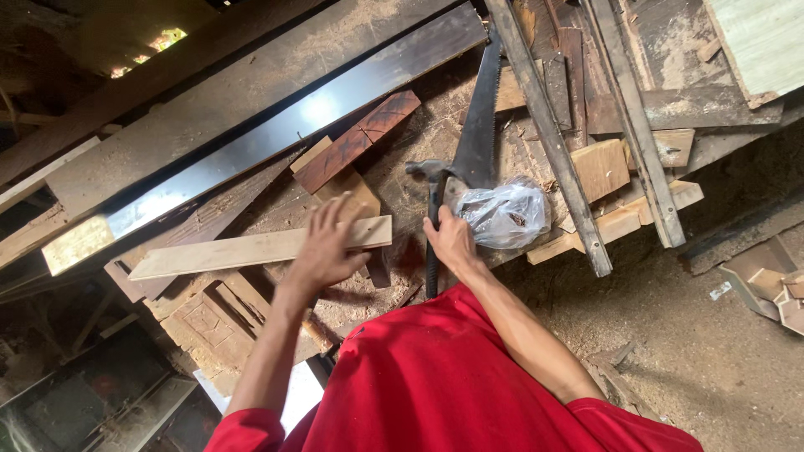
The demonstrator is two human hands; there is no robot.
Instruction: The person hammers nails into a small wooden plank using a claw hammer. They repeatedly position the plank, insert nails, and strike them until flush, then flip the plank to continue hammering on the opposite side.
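Red shirt [452,377] lower centre; pale plank [251,249] centre-left; reddish-brown board [356,141] upper centre; clear plastic bag [507,213] centre; dark saw blade [479,125].

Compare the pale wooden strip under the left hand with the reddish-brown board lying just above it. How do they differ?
The pale strip is light, long and thin; the reddish-brown board is dark, shorter and wider. The pale strip lies nearly level in the view, with the left hand on it; the reddish-brown board slants steeply and nothing touches it. Both are flat sawn wood on the sawdust-covered bench.
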